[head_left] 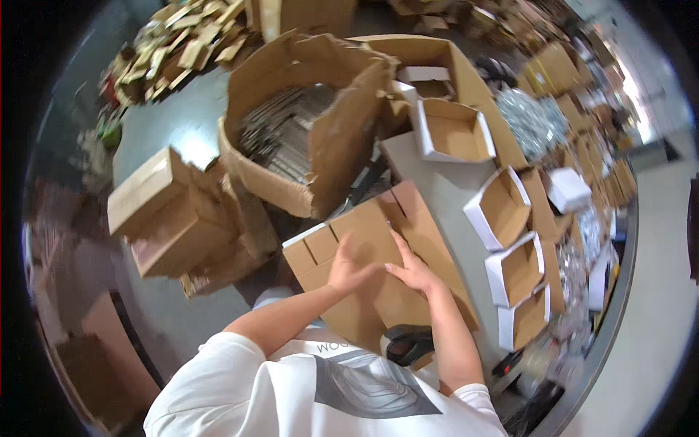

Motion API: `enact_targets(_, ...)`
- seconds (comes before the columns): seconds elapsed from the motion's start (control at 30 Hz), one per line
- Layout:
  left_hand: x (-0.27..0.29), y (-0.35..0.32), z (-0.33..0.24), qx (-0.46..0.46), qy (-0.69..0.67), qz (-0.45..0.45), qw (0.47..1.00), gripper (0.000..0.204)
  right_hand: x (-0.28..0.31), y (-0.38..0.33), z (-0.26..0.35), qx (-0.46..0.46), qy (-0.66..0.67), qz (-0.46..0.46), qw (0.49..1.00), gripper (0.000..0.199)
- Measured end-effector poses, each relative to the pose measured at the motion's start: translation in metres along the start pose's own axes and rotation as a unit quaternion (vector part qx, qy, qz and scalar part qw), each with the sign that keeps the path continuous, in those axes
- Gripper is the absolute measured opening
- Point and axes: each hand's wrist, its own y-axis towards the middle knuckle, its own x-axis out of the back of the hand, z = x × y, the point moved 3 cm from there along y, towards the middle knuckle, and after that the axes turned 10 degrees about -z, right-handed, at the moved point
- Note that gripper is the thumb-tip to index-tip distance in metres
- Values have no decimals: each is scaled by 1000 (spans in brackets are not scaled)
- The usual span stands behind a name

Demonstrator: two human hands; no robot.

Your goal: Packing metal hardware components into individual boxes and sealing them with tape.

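Note:
A flat brown cardboard sheet (357,306) with slots cut along its far edge lies before me. My left hand (353,271) rests on it with the thumb pointing away and the other fingers stretched to the right. Close beside it, my right hand (415,273) has thumb and forefinger spread over the board. The fingertips of both hands nearly meet. Another slotted cardboard panel (429,240) extends on the right, under or joined to the sheet; I cannot tell which. A black object (408,345), partly covered, sits by my right forearm.
A large torn carton (320,146) holding stacked grey-brown pieces stands ahead. Several white-sided open boxes (506,211) line the right side of the grey table (459,189). Closed cartons (171,211) are piled left. Clear plastic wrap (528,124) and cardboard scraps (196,47) lie farther off.

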Motion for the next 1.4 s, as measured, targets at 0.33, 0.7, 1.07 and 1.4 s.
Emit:
enact_targets(0.33, -10, 13, -17, 104, 42, -75, 991, 75, -13, 85, -16, 7, 151, -2, 988, 38)
enact_targets(0.7, -9, 49, -13, 51, 212, 134, 967, 47, -10, 91, 2, 55, -171, -130, 975, 41)
enact_targets(1.07, -4, 42, -23, 79, 249, 297, 919, 47, -23, 100, -9, 1, -107, -136, 985, 33)
enact_targets(1.4, -1, 64, -28, 47, 324, 109, 939, 84, -5, 124, -22, -117, -71, -109, 985, 70)
